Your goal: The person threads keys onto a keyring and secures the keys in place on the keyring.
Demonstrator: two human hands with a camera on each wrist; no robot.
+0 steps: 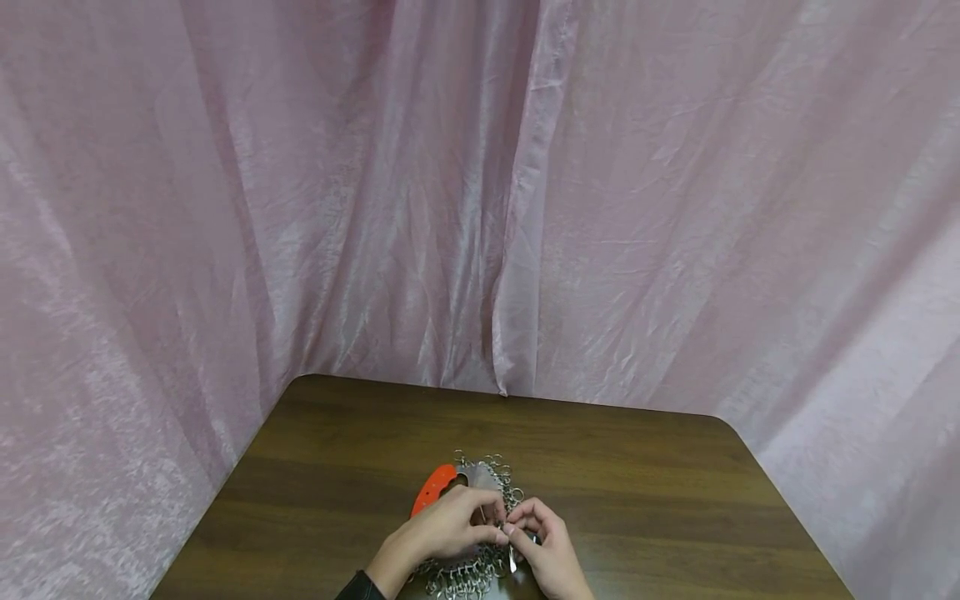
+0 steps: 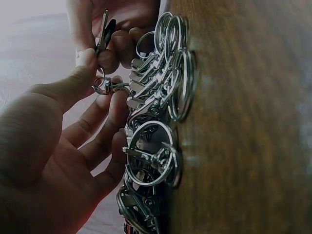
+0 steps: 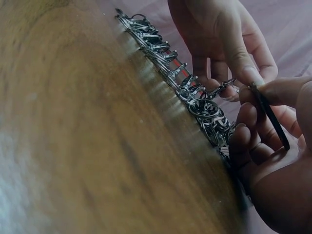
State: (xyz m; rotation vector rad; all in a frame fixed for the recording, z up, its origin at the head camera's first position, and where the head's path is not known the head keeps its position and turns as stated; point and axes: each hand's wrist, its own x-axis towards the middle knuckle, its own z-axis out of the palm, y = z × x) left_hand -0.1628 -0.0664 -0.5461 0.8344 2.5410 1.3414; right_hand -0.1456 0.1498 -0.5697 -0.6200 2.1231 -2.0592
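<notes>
A flat grey metal plate [image 1: 480,477] with an orange handle [image 1: 433,487] lies on the table, its edge hung with several split key rings [image 2: 148,153] on small clasps. My left hand [image 1: 450,525] reaches over the plate and pinches one small metal clasp [image 2: 103,86] between thumb and fingers. Right beside it, my right hand [image 1: 551,554] holds a slim dark-and-silver piece [image 3: 272,119] between thumb and curled fingers. One end of that piece meets the left fingertips at the clasp; its exact kind I cannot tell. Both hands partly cover the plate.
The brown wooden table [image 1: 615,475] has rounded far corners. Pink curtains [image 1: 675,208] hang close behind its far edge and along both sides. A loose fold of cloth [image 1: 517,317] comes down to the far edge near the middle.
</notes>
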